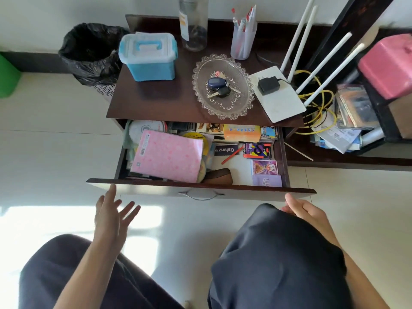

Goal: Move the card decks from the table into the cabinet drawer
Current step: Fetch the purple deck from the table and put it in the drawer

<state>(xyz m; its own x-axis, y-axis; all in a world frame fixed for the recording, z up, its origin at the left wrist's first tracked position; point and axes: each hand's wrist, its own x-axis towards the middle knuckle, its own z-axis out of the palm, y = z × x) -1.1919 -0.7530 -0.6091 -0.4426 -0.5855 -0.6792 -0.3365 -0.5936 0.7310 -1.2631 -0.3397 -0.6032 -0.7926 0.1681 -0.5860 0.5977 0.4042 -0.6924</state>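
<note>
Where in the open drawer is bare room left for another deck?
One bare patch in the drawer: white floor between the red pencil, brown case and purple decks. The left side under the pink notebook and the back row are crowded.

Bright daylight throughout; a blown-out sun patch glares on the floor (142, 221) below the drawer (200, 192) (window-shaped, hard-edged). The drawer's inside sits in soft shadow. Wide-angle bending curves lines far from the drawer; focus slightly soft.
</note>
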